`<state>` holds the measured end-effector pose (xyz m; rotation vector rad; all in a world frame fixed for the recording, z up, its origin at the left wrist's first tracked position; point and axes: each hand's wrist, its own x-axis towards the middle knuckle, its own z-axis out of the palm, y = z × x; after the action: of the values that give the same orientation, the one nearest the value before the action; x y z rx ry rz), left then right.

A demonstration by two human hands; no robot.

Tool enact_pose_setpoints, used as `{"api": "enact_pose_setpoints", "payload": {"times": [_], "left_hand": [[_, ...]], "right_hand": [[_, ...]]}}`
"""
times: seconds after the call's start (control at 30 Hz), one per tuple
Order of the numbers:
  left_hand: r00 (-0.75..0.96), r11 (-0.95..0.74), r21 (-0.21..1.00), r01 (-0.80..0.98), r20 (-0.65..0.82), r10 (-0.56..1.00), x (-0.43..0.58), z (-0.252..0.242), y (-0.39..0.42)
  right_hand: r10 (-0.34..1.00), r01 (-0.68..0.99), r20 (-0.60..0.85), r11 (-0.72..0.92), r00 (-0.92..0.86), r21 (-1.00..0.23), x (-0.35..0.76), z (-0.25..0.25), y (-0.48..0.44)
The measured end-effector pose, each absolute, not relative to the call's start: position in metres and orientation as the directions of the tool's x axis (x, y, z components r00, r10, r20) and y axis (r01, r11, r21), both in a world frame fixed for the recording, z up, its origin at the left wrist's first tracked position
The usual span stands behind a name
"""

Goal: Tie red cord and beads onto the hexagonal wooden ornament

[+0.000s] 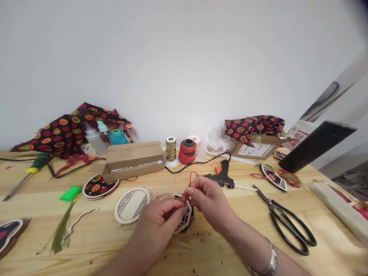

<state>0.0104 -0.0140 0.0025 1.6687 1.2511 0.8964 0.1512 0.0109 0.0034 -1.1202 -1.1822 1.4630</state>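
Observation:
My left hand (163, 216) is closed, thumb and forefinger pinched at the top of an octagonal wooden lattice ornament (188, 219) backed with dark fabric. Beside it, my right hand (209, 199) pinches a thin red cord (193, 174), whose loop sticks up above the fingers. Red strands also show between both sets of fingertips, where the two hands nearly touch. Much of the ornament is hidden beneath my fingers. An oval wooden lattice frame (123, 207) lies left of my left hand, and a black glue gun (222, 176) rests just beyond my right hand.
Black-handled scissors (287, 222) lie at right, near a dark cylinder (316, 147). A cardboard box (135, 157), gold thread spool (171, 149) and red thread spool (187, 151) stand toward the wall. A screwdriver (31, 172) and olive tassel (63, 226) are at left.

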Motion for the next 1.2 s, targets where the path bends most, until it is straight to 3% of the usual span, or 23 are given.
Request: {"api": "enact_pose_setpoints", "payload": {"times": [0.23,0.33,0.4,0.53,0.67,0.77,1.03,1.2], "left_hand": [[0.288,-0.268,0.830,0.489,0.137,0.948,0.007,0.006,-0.015],[0.125,-0.282,0.793,0.540,0.256,0.959,0.003,0.012,-0.015],[0.014,-0.243,0.837,0.491,0.271,0.962,0.001,0.015,-0.015],[0.084,-0.178,0.965,0.191,0.164,0.983,0.005,0.012,-0.016],[0.226,0.047,0.999,0.000,-0.046,0.973,0.012,0.009,-0.020],[0.259,0.175,0.984,-0.031,-0.161,0.952,0.013,0.011,-0.019],[0.124,0.198,0.974,0.109,-0.211,0.970,0.008,0.007,-0.009],[0.138,0.260,0.966,-0.012,-0.256,0.957,0.007,0.002,-0.007]], "right_hand": [[0.969,-0.228,-0.158,-0.200,-0.192,-0.953,0.149,0.012,0.007],[0.974,-0.181,-0.133,-0.166,-0.182,-0.969,0.151,0.011,0.008],[0.979,-0.130,-0.108,-0.132,-0.173,-0.983,0.151,0.011,0.009],[0.981,-0.056,-0.063,-0.074,-0.185,-0.996,0.150,0.011,0.008],[0.978,-0.038,-0.040,-0.049,-0.205,-0.998,0.149,0.010,0.007],[0.979,-0.005,-0.030,-0.032,-0.201,-0.999,0.150,0.009,0.007],[0.989,0.114,-0.008,0.009,-0.149,-0.993,0.151,0.005,0.010],[0.986,0.092,0.005,0.020,-0.164,-0.996,0.151,0.006,0.010]]}}
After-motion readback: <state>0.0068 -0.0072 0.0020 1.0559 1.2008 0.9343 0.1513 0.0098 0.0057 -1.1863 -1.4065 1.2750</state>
